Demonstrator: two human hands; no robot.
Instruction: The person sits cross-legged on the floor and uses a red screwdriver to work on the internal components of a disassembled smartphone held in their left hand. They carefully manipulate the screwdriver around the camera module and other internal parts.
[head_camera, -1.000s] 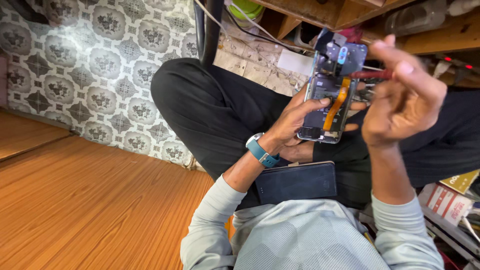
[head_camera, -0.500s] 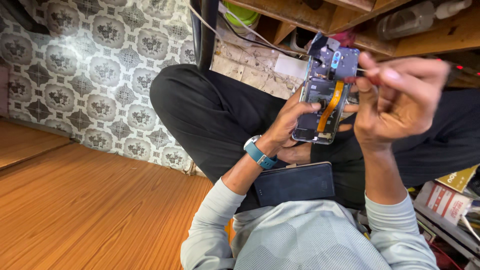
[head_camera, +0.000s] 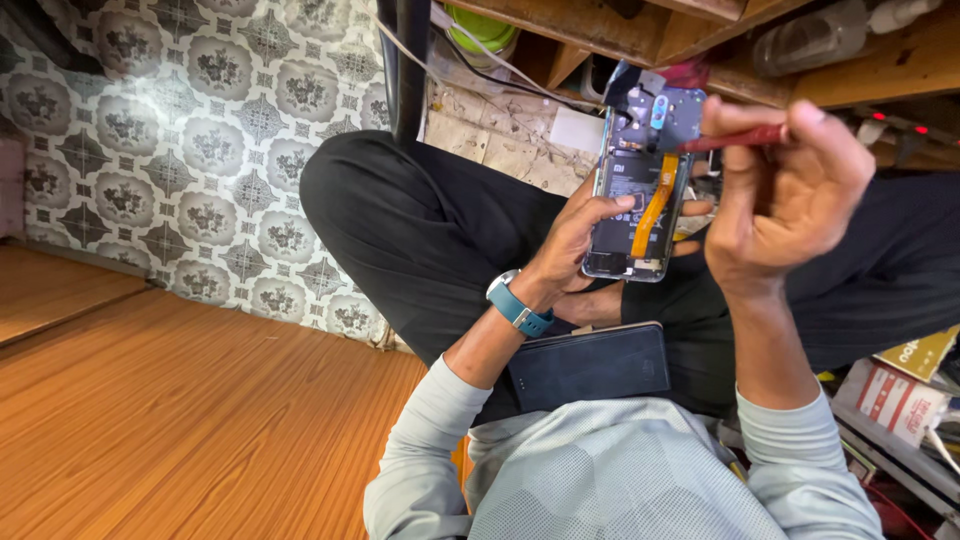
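Note:
My left hand (head_camera: 580, 240) grips an opened smartphone (head_camera: 637, 190) with its back cover off, showing the dark battery and an orange flex cable. A teal watch band is on that wrist. My right hand (head_camera: 785, 195) pinches a thin red-handled tool (head_camera: 730, 138) whose tip touches the upper part of the phone, near the camera module. A dark phone back cover (head_camera: 590, 365) lies on my lap below both hands.
My crossed legs in black trousers (head_camera: 430, 230) fill the middle. An orange wooden floor (head_camera: 160, 430) lies at left, beside a patterned wall (head_camera: 180, 150). Wooden shelving (head_camera: 700, 30) with wires is overhead. Small boxes (head_camera: 900, 395) sit at right.
The phone and both hands have lifted slightly and shifted in view. My right hand has turned, bringing the red tool's tip onto the top of the phone.

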